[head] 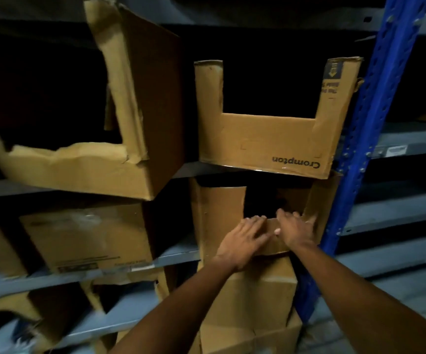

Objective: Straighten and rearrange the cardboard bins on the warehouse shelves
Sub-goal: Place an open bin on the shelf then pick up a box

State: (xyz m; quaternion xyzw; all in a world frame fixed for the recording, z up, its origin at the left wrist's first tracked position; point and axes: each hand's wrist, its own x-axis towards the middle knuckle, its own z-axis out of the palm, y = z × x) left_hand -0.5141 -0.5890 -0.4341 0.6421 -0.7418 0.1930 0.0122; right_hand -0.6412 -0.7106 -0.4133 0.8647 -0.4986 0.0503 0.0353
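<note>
We are straightening one cardboard bin, with most still untidy.

Our left hand (242,240) and right hand (296,232) are pressing, fingers spread, on the bin (222,215) front; up-left of them, the torn bin (140,159) is sitting crooked, likely still waiting.

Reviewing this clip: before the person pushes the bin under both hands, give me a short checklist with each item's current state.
1. Left hand on the bin: ok, fingers lie flat on its cut front edge.
2. Right hand on the same edge: ok, flat beside the left hand.
3. Bin sits square on its shelf: not ok, it leans and its front overhangs.
4. Crompton bin above is steady: not ok, it tilts and juts past its shelf edge.
5. Clearance to the blue upright: cannot tell, the bin's right side sits very close.
6. Space behind the bin: cannot tell, too dark.
</note>
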